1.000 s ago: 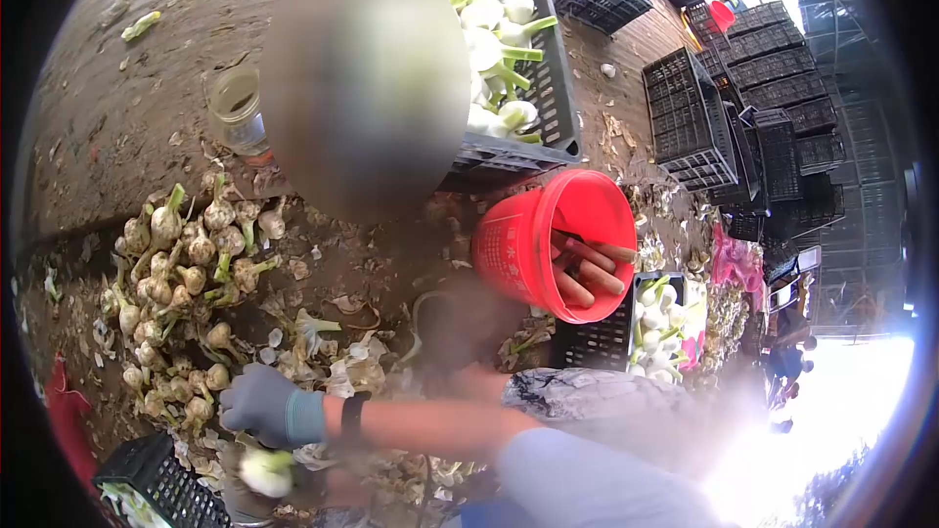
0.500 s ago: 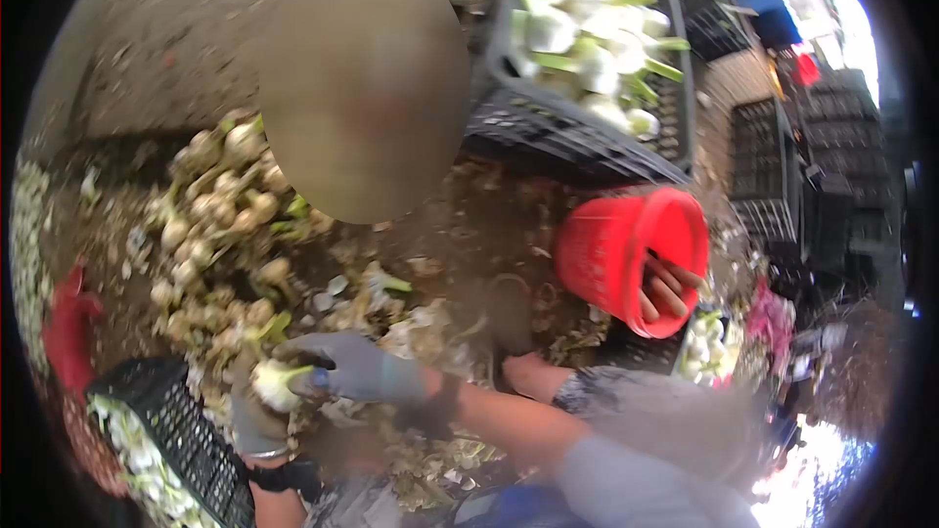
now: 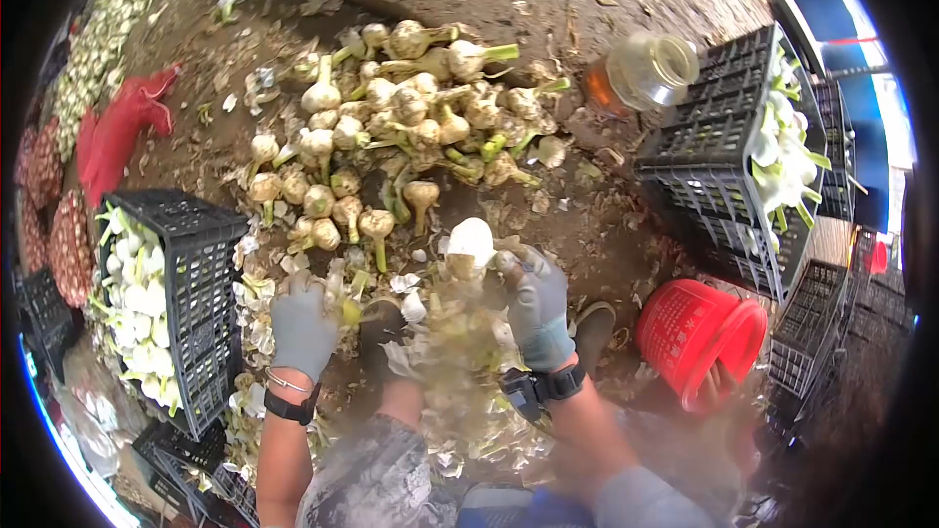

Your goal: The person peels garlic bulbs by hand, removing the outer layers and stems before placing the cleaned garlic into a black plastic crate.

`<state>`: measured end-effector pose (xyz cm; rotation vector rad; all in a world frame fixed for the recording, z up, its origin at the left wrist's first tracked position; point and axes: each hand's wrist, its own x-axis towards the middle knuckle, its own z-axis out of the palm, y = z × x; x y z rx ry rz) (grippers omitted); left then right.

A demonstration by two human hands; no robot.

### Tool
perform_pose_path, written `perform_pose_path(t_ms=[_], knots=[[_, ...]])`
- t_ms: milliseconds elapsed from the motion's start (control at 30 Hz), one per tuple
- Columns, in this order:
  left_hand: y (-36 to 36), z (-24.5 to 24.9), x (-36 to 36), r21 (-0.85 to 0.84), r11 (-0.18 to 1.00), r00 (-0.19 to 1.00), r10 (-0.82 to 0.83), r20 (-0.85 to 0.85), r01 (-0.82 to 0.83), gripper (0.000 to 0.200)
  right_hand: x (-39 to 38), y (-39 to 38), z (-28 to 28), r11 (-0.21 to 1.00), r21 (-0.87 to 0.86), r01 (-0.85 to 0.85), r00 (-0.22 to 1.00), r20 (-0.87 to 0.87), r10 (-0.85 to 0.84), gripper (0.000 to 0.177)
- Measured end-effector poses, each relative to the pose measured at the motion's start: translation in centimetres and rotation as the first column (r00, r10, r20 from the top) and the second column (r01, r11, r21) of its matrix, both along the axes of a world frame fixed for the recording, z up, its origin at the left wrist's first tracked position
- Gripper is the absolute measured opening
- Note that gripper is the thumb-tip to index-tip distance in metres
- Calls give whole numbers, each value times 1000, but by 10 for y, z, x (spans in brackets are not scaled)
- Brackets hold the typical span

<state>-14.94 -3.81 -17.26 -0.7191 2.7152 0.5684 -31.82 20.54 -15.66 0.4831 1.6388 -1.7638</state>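
My left hand (image 3: 304, 329), in a grey glove, is closed at the edge of the scattered peel, its fingers curled down and partly hidden. A short green-yellow stem piece (image 3: 350, 311) shows right beside its thumb. My right hand (image 3: 538, 305), also gloved, is closed, with its fingers bent toward a bright white garlic bulb (image 3: 469, 242). The bulb is just left of the fingertips; what the fingers hold I cannot tell. Papery peels (image 3: 406, 298) lie between the hands. Beyond them is a heap of unpeeled garlic bulbs (image 3: 416, 117) with cut stems.
A black crate (image 3: 201, 313) of white garlic stands at left, another crate (image 3: 704, 127) at right. A red bucket (image 3: 680, 332) tilts beside my right hand. A glass jar (image 3: 650, 73) with amber liquid is behind the heap. A red sack (image 3: 127, 132) lies far left.
My hands, earlier together around a pale garlic bulb, are now apart, the left at the left and the right farther right. The view has turned, bringing the heap to the middle.
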Motion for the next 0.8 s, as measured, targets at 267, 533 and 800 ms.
perform_pose_path(t_ms=[267,533,800], knots=[[30,52,-52,403,912,897,238,-372,-75,36,27,-33,-2,950,214,-227,840,-451,302,22],[1,18,-23,172,978,986,134,-99,-115,21,20,-29,24,987,43,-152,987,-46,154,15],[46,47,-37,842,538,900,385,-203,-40,44,55,-26,18,989,-23,-146,986,-84,144,27]])
